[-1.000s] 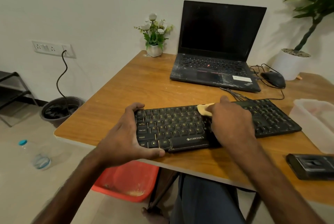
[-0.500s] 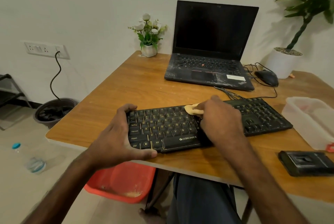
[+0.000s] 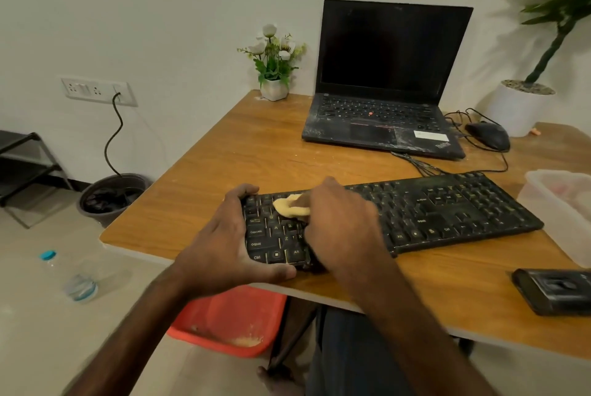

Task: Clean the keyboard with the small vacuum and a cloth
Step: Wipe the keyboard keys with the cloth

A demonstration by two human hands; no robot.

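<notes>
Yellow cloth (image 3: 289,207) half under right hand (image 3: 339,226)

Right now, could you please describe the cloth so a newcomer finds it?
On the wooden table, find the black keyboard at the front. Near its left end, the right hand holds a pale yellow cloth, the only light thing on the keys.

The keyboard (image 3: 447,213) lies on the table (image 3: 224,165) before the laptop (image 3: 383,114), the mouse (image 3: 487,135) right of the laptop.
</notes>
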